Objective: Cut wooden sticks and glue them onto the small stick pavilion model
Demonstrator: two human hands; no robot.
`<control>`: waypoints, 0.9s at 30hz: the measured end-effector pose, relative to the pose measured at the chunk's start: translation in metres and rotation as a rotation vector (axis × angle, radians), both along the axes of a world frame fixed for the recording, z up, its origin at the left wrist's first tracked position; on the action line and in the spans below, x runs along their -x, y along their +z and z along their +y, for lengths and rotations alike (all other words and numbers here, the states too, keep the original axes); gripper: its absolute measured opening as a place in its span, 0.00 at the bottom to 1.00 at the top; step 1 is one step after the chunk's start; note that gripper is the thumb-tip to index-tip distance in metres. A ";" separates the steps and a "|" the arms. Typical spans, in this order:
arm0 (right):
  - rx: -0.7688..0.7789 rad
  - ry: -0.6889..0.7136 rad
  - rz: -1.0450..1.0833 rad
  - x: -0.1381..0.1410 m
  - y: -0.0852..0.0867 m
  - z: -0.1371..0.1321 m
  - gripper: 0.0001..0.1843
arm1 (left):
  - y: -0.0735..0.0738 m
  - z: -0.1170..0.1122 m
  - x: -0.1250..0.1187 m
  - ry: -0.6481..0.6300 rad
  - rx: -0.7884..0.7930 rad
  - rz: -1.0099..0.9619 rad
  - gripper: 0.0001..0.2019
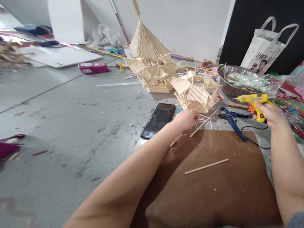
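My left hand (186,119) reaches forward with its fingers curled on thin wooden sticks (203,122) lying at the base of a small stick-built pavilion piece (196,95). My right hand (269,112) grips a yellow hot glue gun (253,100) with an orange trigger, its nozzle pointing left toward the small model. A taller stick pagoda (149,57) stands behind. A brown cardboard sheet (213,190) lies under my forearms, with one loose stick (206,166) on it.
A black phone (158,120) lies on the grey floor left of my left hand. Blue-handled cutters (231,122) rest beside the glue gun cord. A metal basin (234,80) holds bagged sticks, with a white tote bag (266,47) behind. Clutter lines the far wall.
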State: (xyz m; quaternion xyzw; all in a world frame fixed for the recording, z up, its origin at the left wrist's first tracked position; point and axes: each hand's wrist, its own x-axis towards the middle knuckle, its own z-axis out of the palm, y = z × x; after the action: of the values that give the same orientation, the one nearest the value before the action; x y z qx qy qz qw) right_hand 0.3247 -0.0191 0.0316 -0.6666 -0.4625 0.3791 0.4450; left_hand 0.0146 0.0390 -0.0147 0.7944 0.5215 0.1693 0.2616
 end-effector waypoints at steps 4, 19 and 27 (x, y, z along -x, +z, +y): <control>0.059 -0.062 0.000 -0.011 -0.017 0.008 0.11 | 0.010 -0.005 0.002 -0.138 0.021 0.419 0.11; 0.140 -0.294 -0.047 -0.060 -0.037 0.003 0.09 | 0.009 -0.015 -0.009 -0.228 -0.020 0.563 0.16; 0.217 -0.484 -0.278 -0.069 -0.054 0.007 0.18 | 0.005 -0.015 -0.010 -0.207 -0.045 0.565 0.18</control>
State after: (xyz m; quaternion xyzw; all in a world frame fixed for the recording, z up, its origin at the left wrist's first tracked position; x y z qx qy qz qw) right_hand 0.3932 -0.0122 -0.0227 -0.8468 -0.3033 0.2142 0.3809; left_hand 0.0241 0.0243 -0.0101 0.8646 0.4858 -0.0746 0.1045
